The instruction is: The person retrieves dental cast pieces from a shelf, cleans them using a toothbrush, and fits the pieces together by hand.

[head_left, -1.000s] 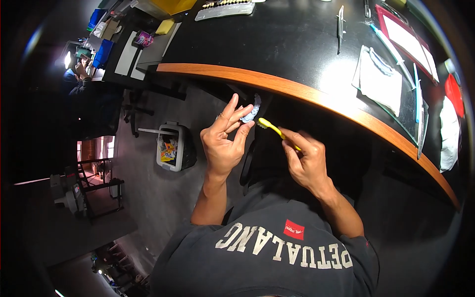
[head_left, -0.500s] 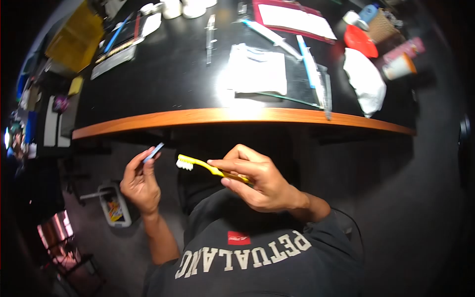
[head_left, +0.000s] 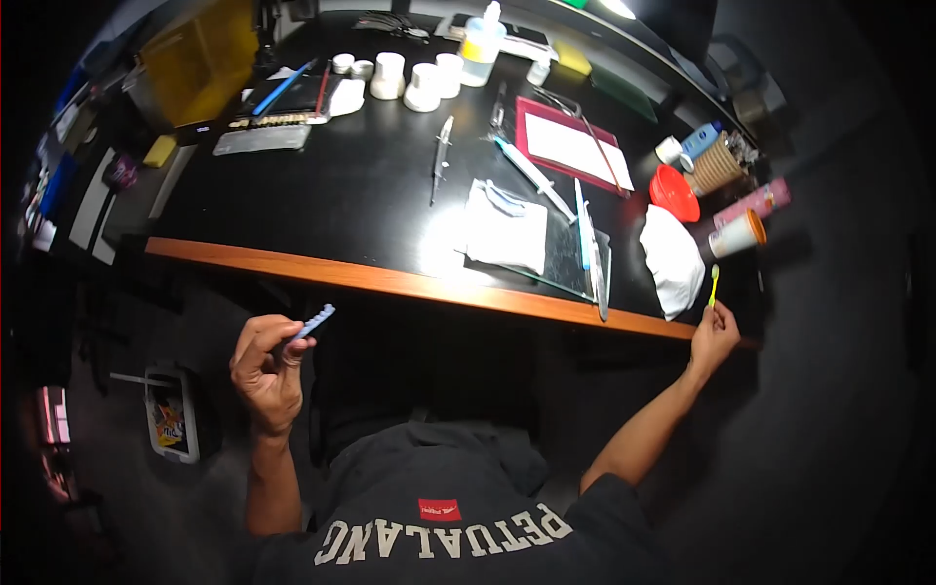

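My left hand (head_left: 266, 375) is closed in a pinch on a small pale blue strip (head_left: 317, 320) with a row of bumps along one side, held in front of the table edge. Off to the right, my right hand (head_left: 715, 341) grips a yellow toothbrush (head_left: 714, 288) by its handle, head pointing up, at the table's right front corner. Close beside the brush lies a crumpled white cloth (head_left: 673, 261). Another pale blue piece (head_left: 504, 200) rests on a folded white cloth (head_left: 507, 234) over a glass plate (head_left: 561, 278).
A blue-and-white syringe (head_left: 536, 178) and slim metal tools (head_left: 442, 161) lie mid-table. Behind are white jars (head_left: 422, 90), a clear bottle (head_left: 480, 54) and a red tray (head_left: 531, 127) with paper. A red bowl (head_left: 675, 193) and orange-lidded container (head_left: 738, 234) stand right. A bin (head_left: 175, 414) stands lower left.
My right hand has carried the toothbrush from near my left hand out to the table's right corner. My left hand still holds the blue strip, now turned with its bumps showing. The view has shifted.
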Tool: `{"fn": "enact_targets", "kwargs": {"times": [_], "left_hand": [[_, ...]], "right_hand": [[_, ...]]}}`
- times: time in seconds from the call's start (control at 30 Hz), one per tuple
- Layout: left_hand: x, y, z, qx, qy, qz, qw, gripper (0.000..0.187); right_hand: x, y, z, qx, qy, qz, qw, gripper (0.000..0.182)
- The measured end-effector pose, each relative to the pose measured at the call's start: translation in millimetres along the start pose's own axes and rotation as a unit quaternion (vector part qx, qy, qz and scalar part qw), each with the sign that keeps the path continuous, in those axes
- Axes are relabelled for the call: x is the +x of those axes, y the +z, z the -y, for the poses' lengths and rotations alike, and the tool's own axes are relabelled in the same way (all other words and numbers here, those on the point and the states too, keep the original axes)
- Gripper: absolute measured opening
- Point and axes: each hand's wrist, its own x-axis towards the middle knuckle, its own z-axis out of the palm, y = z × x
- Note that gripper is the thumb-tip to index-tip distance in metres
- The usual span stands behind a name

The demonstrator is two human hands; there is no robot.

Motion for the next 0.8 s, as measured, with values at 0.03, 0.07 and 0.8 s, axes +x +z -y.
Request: {"fn": "enact_targets", "kwargs": {"times": [0.03,0.07,0.8], "left_hand": [[-1,0,1,0.008,0.006,0.01,1.0,0.012],[-2,-1,0,0.016,0.008,0.024,1.0,0.012],[-1,36,-37,-0.071,-0.054,0.032,0.996,0.048]], "right_hand": [[4,4,0,-0.005,-0.001,0.004,1.0,0.021],[5,5,-3,-0.014,0.002,0.009,1.0,0.021],[-67,140,286,0.056,-0.392,0.448,0.802,0.018]]}}
